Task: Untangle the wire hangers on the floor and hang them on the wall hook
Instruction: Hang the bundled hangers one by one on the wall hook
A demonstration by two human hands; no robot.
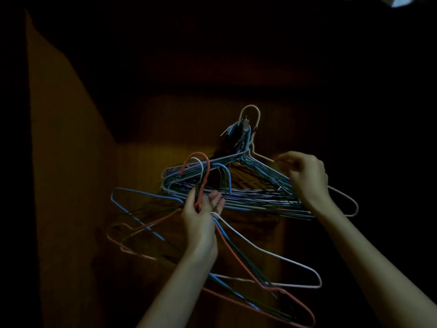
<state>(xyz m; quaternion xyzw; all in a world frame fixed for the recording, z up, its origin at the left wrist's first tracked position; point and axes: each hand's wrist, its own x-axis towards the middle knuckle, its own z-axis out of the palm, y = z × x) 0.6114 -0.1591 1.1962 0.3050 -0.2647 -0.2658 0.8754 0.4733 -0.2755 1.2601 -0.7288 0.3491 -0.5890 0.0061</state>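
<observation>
Dim room, wood-panelled wall (165,119): my left hand (201,216) is closed round the necks of a loose bunch of thin coated-wire hangers, red, blue and white (236,252), their hook ends standing up above the fist and their shoulders fanning down and to the left. My right hand (305,176) is closed on the right shoulder wires of the thick stack of blue, green and purple wire hangers (236,185) already hung on the small metal wall hook (246,120), w/ a pale pink hanger (350,202) outermost. Best approach, I judge: steady the hung stack w/ the right, peel one hook free from the left-hand bunch, and lift it over the peg w/o snagging neighbours. Wires look springy, slippery, apt to re-tangle. Detail is murky in this light.
</observation>
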